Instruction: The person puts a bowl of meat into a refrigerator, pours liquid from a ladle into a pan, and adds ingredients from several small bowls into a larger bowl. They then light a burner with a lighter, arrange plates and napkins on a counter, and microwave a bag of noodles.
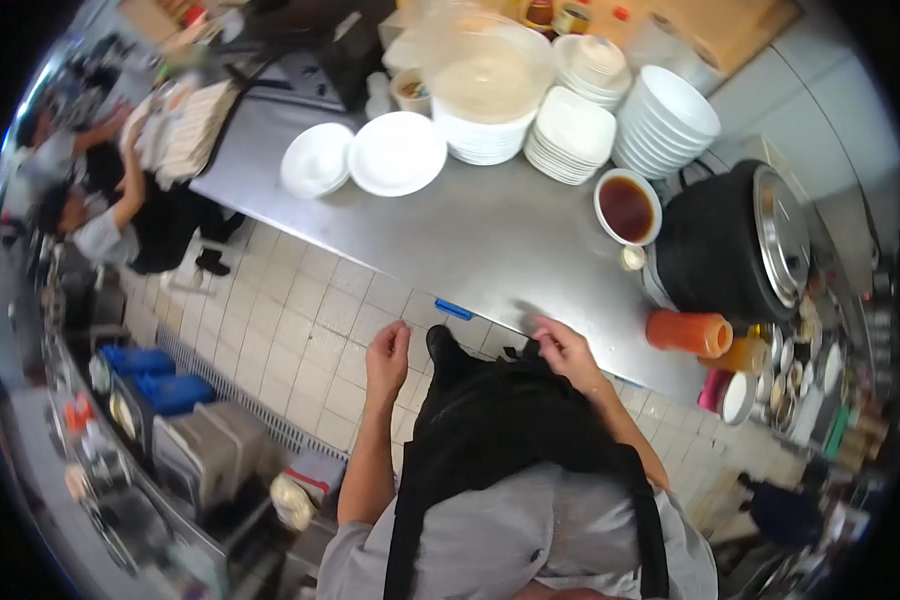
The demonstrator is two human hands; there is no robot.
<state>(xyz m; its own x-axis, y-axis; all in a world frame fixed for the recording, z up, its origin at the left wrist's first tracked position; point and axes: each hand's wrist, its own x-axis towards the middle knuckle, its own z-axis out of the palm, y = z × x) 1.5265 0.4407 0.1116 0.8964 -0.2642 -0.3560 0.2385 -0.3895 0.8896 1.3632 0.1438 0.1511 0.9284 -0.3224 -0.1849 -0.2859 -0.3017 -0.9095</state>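
Note:
My left hand (388, 352) hangs over the tiled floor, a little short of the steel counter. Its fingers are curled in loosely, and nothing shows in them. At the counter's front edge is my right hand (564, 350), its fingers also bent inward with no object visible. Just beyond and between the hands, a small blue handle-like piece (454, 309) sits at the edge of the steel counter (450, 235). To the right of my right hand, an orange-red sauce bottle (688, 333) lies or leans on the counter.
Stacked plates (485, 140), square dishes (573, 135) and white bowls (665, 120) line the counter's back. A bowl of dark liquid (626, 207) stands beside a black soup kettle (725, 240). A person (110, 225) sits at the left near foam boxes (195, 130). Bins (210, 450) stand lower left.

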